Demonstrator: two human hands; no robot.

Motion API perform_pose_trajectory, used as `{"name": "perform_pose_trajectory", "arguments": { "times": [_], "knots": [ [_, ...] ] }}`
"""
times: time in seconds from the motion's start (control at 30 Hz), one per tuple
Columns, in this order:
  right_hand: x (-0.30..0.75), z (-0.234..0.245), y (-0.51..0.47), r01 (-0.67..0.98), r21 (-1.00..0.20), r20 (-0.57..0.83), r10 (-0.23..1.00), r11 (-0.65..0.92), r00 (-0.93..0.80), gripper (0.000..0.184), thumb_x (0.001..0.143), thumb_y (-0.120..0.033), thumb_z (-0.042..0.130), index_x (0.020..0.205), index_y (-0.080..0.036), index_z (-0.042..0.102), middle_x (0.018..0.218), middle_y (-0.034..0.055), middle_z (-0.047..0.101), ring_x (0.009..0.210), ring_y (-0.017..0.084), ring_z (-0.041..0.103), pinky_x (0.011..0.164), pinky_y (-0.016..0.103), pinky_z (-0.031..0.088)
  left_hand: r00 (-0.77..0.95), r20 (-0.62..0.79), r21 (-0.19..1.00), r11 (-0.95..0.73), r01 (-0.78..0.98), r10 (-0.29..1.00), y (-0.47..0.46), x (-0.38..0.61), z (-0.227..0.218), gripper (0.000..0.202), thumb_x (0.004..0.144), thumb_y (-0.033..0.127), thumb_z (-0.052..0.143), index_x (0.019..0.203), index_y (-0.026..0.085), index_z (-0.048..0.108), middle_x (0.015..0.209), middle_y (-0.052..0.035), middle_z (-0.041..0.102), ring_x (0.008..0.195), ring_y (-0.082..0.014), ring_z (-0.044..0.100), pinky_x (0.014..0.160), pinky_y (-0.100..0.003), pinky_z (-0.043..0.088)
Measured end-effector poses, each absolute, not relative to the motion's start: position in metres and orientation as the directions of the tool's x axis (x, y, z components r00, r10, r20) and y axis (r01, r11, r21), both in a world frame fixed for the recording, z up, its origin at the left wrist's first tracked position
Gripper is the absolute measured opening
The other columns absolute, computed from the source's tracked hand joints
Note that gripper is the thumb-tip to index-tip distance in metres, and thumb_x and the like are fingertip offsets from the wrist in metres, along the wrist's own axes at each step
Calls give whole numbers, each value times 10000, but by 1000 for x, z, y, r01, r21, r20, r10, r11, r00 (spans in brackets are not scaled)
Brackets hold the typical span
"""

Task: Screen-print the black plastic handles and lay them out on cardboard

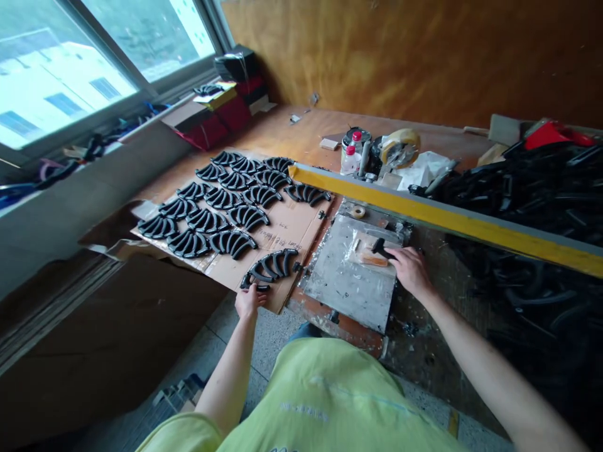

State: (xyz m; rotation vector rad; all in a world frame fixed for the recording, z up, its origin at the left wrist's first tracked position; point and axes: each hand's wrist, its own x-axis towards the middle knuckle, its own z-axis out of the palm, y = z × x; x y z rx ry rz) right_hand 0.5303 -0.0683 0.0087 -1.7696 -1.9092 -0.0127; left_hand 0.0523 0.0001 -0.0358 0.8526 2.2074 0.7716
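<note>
Rows of black curved plastic pieces, set in fan-shaped groups, lie on a flattened cardboard sheet. My left hand is at the sheet's near edge, its fingers curled over the lower end of the nearest black fan-shaped group. My right hand rests on a scuffed metal plate and grips a small black piece. Part of that piece is hidden by my fingers. Beside it on the plate lies a pale orange strip.
A yellow-edged straight bar crosses the wooden workbench. Beyond it stand bottles and a tape roll. A large heap of black parts fills the right side. A window and a sill with clutter lie left.
</note>
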Motion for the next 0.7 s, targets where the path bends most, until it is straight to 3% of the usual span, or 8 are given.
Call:
{"name": "perform_pose_trajectory", "arguments": {
  "times": [0.2,0.37,0.5,0.7],
  "knots": [
    [485,30,-36,957,-229,256,960,177,-116,297,901,-166,475,1088,-210,701,1126,82,664,1014,235,533,852,361,399,-580,-396,717,634,290,712,-4,52,-33,281,791,411,566,734,137,597,593,-99,688,531,-228,693,480,-302,574],
    [416,54,-9,883,-341,206,942,321,-263,275,918,-209,490,1113,-220,684,1128,74,631,1032,231,513,921,350,401,-586,-377,751,607,260,717,-14,49,-36,326,782,471,620,872,175,516,670,-56,702,553,-184,691,504,-274,565],
    [322,48,18,805,-456,23,909,379,-415,259,922,-279,530,1131,-245,680,1066,76,654,1040,218,532,952,327,397,-593,-354,758,593,271,723,-17,47,-39,311,803,415,617,988,200,491,657,-8,671,549,-157,668,523,-257,551],
    [240,11,54,897,-351,-258,893,268,-368,378,904,-465,543,1215,-274,639,1126,130,658,1091,288,578,895,400,438,-541,-345,774,558,298,767,-13,50,-41,432,833,424,587,1204,233,474,701,21,646,517,-132,634,509,-239,522]
  ]
}}
